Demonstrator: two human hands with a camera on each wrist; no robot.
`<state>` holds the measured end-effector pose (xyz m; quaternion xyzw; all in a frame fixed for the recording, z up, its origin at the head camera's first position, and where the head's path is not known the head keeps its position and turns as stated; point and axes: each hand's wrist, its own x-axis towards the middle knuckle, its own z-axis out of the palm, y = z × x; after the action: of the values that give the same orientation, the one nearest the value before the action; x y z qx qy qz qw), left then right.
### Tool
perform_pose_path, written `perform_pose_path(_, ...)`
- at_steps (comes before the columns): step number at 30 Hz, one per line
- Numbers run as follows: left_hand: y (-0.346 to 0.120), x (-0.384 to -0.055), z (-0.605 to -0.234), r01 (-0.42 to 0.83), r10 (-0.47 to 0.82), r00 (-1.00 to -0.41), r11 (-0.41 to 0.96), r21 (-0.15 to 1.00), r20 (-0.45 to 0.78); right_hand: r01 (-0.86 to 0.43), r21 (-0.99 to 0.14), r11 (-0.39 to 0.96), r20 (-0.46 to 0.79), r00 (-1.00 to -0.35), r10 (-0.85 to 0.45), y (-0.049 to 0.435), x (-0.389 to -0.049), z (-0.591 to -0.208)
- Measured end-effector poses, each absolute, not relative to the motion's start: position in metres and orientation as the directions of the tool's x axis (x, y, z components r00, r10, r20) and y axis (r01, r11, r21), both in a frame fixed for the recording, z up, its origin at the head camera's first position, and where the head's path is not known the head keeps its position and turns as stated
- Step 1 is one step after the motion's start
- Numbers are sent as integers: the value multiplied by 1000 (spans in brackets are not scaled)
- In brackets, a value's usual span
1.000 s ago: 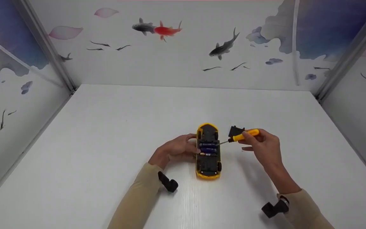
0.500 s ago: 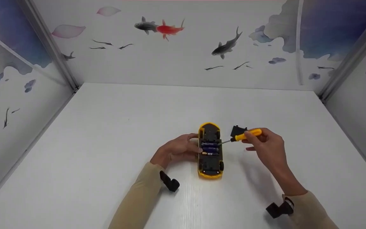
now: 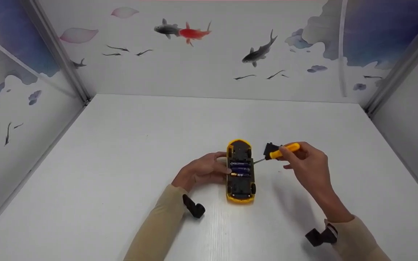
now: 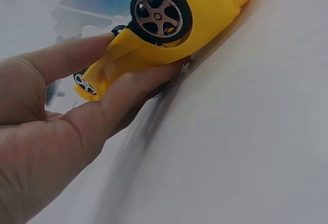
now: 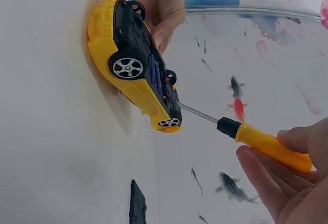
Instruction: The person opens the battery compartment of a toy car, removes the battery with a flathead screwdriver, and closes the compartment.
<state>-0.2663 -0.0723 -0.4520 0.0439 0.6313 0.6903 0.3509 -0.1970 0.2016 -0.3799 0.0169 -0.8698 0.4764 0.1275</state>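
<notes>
A yellow toy car (image 3: 240, 188) lies upside down on the table, its black underside up and its battery bay uncovered. Several blue batteries (image 3: 240, 169) sit side by side in that bay. My left hand (image 3: 209, 168) grips the car from its left side, thumb and fingers around the body, as the left wrist view also shows. In my right hand (image 3: 308, 163) is a yellow-handled screwdriver (image 5: 271, 147), pinched by the handle. Its metal tip points at the car's right edge beside the bay; whether it touches I cannot tell.
The black battery cover (image 3: 271, 149) lies on the white table (image 3: 158, 123) right of the car, partly behind the screwdriver. Panels printed with fish (image 3: 256, 54) enclose the table at the back and sides.
The screwdriver tip has drawn back to the right, from over the batteries to the car's right edge. My left hand keeps its hold on the car.
</notes>
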Motion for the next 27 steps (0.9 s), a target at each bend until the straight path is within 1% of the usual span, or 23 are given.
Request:
perform_pose_path(8, -71, -267, -452, -450, 565, -731, 22, 893, -383, -167, -811, 560, 249, -966, 74, 193, -203, -386)
perform_pose_path(12, -71, -268, -452, -446, 561, -733, 32, 895, -385, -168, -799, 578, 257, -964, 75, 189, -202, -386)
perform_pose_path(16, -72, -267, -452, -434, 564, -737, 29, 900, -374, -216, -755, 619, 318, -946, 57, 183, -200, -383)
perform_pose_path(22, -74, -267, -451, -430, 561, -741, 27, 903, -369, -321, -657, 682, 437, -900, -3, 169, -200, -383)
perform_pose_path(25, -73, -267, -451, -423, 561, -741, 36, 905, -369, -341, -644, 684, 461, -887, -8, 166, -202, -385)
perform_pose_path(27, -73, -267, -451, -420, 562, -741, 38, 907, -367, -328, -670, 666, 451, -893, 13, 168, -204, -387)
